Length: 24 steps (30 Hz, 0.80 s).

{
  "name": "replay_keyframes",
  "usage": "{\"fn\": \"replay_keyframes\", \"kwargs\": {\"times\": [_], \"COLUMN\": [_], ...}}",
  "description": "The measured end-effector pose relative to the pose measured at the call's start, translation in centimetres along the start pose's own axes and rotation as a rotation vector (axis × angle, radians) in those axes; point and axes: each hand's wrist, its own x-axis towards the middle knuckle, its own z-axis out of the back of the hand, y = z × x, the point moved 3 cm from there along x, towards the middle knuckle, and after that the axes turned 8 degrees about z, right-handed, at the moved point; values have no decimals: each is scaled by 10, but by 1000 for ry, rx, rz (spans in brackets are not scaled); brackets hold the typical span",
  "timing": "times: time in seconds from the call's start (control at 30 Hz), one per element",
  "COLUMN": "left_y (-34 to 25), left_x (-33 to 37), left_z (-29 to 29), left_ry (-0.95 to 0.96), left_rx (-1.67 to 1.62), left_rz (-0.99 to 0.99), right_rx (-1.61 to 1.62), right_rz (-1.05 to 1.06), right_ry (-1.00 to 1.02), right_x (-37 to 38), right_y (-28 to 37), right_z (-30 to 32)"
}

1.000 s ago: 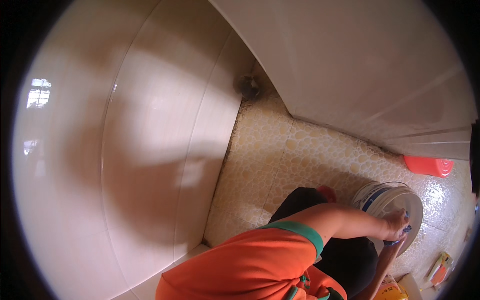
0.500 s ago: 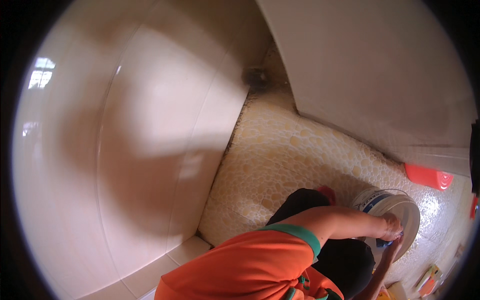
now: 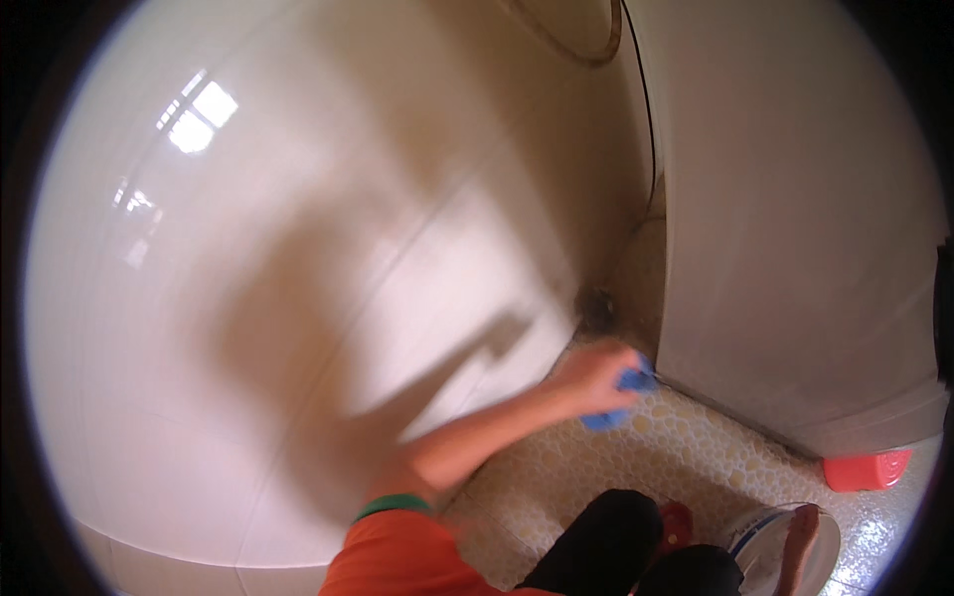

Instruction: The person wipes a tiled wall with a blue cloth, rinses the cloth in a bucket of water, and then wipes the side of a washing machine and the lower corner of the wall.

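Observation:
My left hand (image 3: 599, 375) is closed around a blue cloth (image 3: 606, 419), which bulges out past the fingers. That arm reaches forward along the wall, holding the cloth low by the floor near the edge of the white panel. At the lower right, my right hand (image 3: 805, 521) is over the white bucket (image 3: 757, 551), near its rim. Its fingers are too small and indistinct to read. Both the bucket and my right forearm are partly cut off by the lower edge of the picture.
Glossy tiled wall (image 3: 417, 288) rises on the left; a white panel (image 3: 795, 219) stands on the right. Between them lies a pebble-patterned floor (image 3: 686, 437). A dark round object (image 3: 596, 306) sits in the corner. A red plastic container (image 3: 867, 471) is beside the panel.
My left hand has left the bucket and swung forward and left to the corner, carrying the blue cloth. My right hand stays at the bucket. The view has shifted, so the bucket appears lower.

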Motion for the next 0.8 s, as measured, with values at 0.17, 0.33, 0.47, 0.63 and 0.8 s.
{"fn": "replay_keyframes", "kwargs": {"times": [0.17, 0.33, 0.47, 0.63, 0.8], "left_y": [-15, -22, 31, 46, 45], "left_x": [17, 70, 76, -23, -150], "left_z": [198, 275, 218, 178, 159], "left_ry": [-560, -948, -815, -701, -615], "left_rx": [1082, 1369, 1364, 1264, 1223], "left_rz": [52, -304, -372, -211, -62], "right_rx": [-335, -518, -546, -548, -472], "right_rz": [15, -14, -9, 20, 58], "right_ry": [8, -10, -97, -61, -89], "right_x": [0, 2, 0, -1, -6], "right_y": [12, 53, 58, 63, 52], "right_z": [-18, -44, -44, -46, -47]}}
